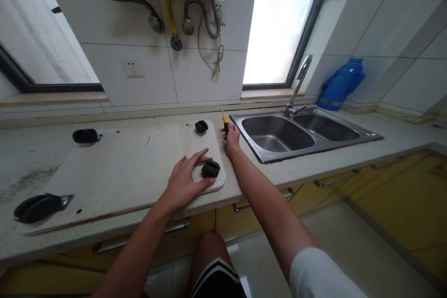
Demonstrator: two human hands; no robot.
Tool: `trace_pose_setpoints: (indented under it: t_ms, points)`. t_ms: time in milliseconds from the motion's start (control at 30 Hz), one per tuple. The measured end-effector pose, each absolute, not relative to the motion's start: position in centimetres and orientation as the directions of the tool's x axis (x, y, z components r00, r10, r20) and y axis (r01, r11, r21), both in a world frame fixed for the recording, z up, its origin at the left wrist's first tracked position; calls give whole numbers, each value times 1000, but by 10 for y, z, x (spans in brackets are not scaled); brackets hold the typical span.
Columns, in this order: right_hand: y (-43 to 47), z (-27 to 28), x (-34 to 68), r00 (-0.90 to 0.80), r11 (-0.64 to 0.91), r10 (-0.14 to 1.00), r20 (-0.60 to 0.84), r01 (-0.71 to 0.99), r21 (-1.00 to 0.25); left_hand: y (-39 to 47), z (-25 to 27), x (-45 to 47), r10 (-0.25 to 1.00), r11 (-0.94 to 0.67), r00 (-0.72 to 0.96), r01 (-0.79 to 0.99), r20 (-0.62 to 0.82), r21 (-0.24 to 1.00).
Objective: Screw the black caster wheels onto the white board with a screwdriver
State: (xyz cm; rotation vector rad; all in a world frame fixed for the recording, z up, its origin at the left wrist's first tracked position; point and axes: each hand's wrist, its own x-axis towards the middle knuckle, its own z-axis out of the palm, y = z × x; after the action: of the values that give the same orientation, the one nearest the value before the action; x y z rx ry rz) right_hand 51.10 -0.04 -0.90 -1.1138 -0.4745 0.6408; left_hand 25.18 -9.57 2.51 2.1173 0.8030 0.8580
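A white board (139, 164) lies flat on the counter with black caster wheels on it. My left hand (185, 180) rests at the board's right end, thumb and fingers spread around the near right caster (210, 169). The thumb lies along the caster's near side; whether it presses on it I cannot tell. Beyond it is the far right caster (201, 126). In my right hand (232, 138) is a screwdriver (225, 121) with a yellow and black handle, its shaft pointing up and toward the wall. On the left are two more casters, one far (85, 136) and one near (38, 208).
To the right, a double steel sink (258, 156) with a chrome faucet (296, 86) is set into the counter (195, 202). Behind it leans a blue bundle (340, 84). Metal hoses and a yellow pipe (171, 4) hang on the tiled wall. Drawers with handles run below the counter's edge.
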Motion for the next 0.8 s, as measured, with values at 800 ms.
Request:
trace_pose_setpoints:
  t_ms: [800]
  points:
    - [-4,-4,505,722,324,686,85,-198,-925,-93,27,258,728,-548,578,167,369,820]
